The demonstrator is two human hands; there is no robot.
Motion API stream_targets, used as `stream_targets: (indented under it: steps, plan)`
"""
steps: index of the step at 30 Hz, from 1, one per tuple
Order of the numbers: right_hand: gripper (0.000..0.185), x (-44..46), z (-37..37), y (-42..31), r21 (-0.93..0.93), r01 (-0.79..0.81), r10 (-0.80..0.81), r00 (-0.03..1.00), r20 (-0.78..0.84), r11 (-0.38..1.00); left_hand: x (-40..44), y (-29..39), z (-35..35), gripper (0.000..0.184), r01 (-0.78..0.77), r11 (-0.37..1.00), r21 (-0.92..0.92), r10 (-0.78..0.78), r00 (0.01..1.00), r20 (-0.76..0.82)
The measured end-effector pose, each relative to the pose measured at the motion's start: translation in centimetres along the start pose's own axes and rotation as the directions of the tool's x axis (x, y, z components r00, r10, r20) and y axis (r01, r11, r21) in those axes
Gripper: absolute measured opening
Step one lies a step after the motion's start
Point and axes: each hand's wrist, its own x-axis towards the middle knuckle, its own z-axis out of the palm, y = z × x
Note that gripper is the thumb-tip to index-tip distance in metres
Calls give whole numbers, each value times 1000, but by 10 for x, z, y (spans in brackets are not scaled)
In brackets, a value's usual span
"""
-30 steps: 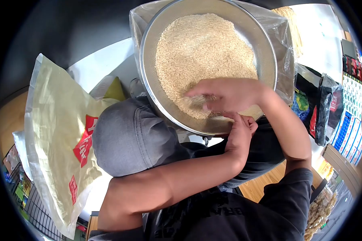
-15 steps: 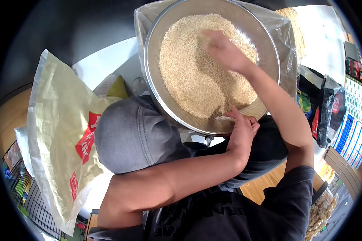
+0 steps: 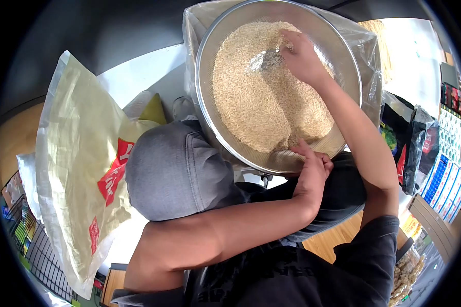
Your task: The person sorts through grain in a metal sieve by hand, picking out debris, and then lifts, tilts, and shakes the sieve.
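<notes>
A large round metal sieve point(image 3: 351, 77) with fine mesh holds a wide layer of pale grain point(image 3: 251, 110) that looks like rice. My left hand point(image 3: 314, 162) grips its near rim, one finger reaching inside toward the grain. My right hand point(image 3: 301, 57) is over the far right part of the grain, holding nothing, fingers apart and partly bent. Just left of these fingers a small patch of mesh point(image 3: 266, 60) shows through. A clear plastic bag point(image 3: 371, 53) spreads out beneath and around the sieve.
To the left stands a large yellowish sack point(image 3: 79, 148) with red labels. My grey-clad knee point(image 3: 164, 174) is between it and the sieve. A black wire basket point(image 3: 48, 261) is at lower left. Dark plastic packages point(image 3: 417, 143) and blue-white boxes point(image 3: 443, 181) are at right.
My right hand has moved slightly right and nearer, and a patch of mesh now shows where grain lay. My left hand stays on the rim. The whole view has shifted slightly.
</notes>
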Motion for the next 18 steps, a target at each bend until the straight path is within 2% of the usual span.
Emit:
stream_targets:
  steps: [1, 5, 6, 7, 8, 9, 11, 14, 16, 18]
  plan:
    - [45, 3, 4, 2, -62, 68, -76, 989, -130, 996, 0, 0, -1, 43, -3, 999, 36, 3, 1000, 8]
    - [48, -2, 17, -25, 56, 129, -127, 991, -45, 990, 1, 3, -1, 46, 35, 999, 16, -35, 999, 22]
    - [48, -6, 17, -33, 13, 269, -269, 956, 113, 963, 1, 2, -1, 46, 24, 1000, -2, -24, 999, 22]
    - [47, -12, 17, -38, -6, 408, -391, 879, 273, 913, 1, 1, -1, 45, 13, 1000, -21, -12, 1000, 21]
    - [47, -21, 15, -31, -5, 407, -391, 879, 273, 913, 1, 1, -2, 45, 12, 1000, -21, -12, 1000, 22]
    - [46, -33, 10, -17, 419, 280, -442, 821, 361, 864, 1, 0, -3, 45, 13, 1000, -13, -13, 1000, 28]
    - [46, -49, 5, -13, 748, 56, -525, 746, 409, 661, 0, -2, -4, 44, 17, 1000, -8, -17, 999, 37]
    - [45, -66, -16, -40, 449, 301, -537, 561, 630, 841, 0, -2, -2, 44, -15, 999, -35, 16, 999, 30]
    - [45, -79, -29, -54, 230, 482, -465, 451, 762, 845, 4, 3, 0, 44, -38, 997, -71, 42, 997, 65]
    - [41, -94, -46, -52, 190, 484, -436, 467, 769, 854, 3, 3, 1, 43, -10, 996, -86, 14, 999, 40]
